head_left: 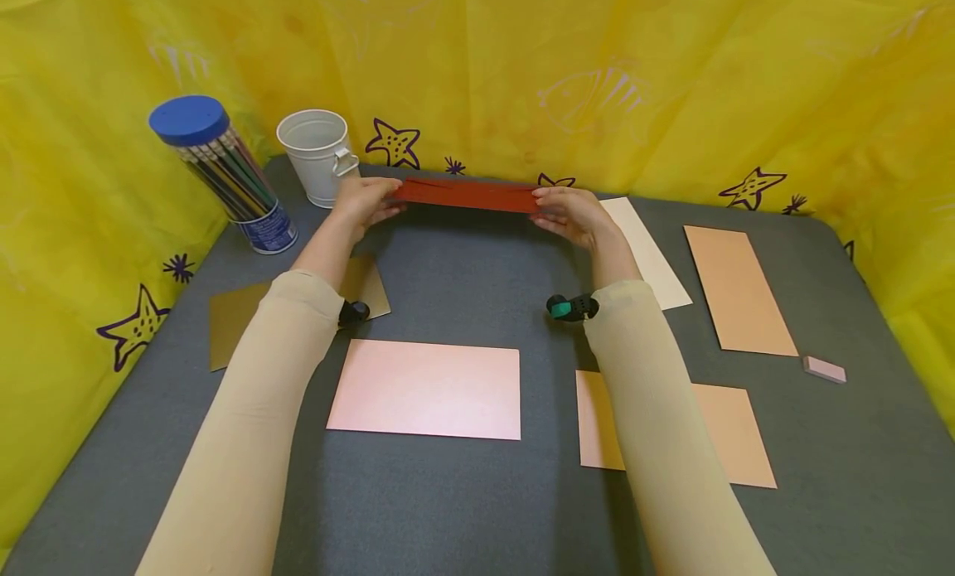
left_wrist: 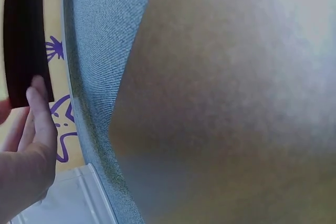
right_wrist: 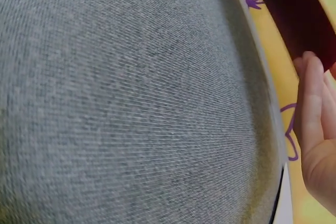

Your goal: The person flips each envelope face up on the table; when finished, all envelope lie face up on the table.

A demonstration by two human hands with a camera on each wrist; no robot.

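Observation:
A red rectangular card (head_left: pixel 466 195) is held level above the far edge of the table, one end in each hand. My left hand (head_left: pixel 367 201) pinches its left end between thumb and fingers, close to the white metal bucket (head_left: pixel 313 157). At the other end my right hand (head_left: pixel 573 214) grips the card the same way. Both wrist views show the card's shaded underside, with the left hand's fingers (left_wrist: pixel 42 111) and the right hand's fingers (right_wrist: pixel 312 95) beneath it. Below, a pale pink card (head_left: pixel 425 389) lies flat on the grey table (head_left: pixel 462 510).
A blue-lidded tub of pencils (head_left: pixel 231 178) stands at the back left. A brown card (head_left: pixel 235 315) lies partly under the left arm. On the right are a cream card (head_left: pixel 652 257), two peach cards (head_left: pixel 739 290) and a small pink eraser (head_left: pixel 824 369). Yellow cloth (head_left: pixel 485 70) hangs behind.

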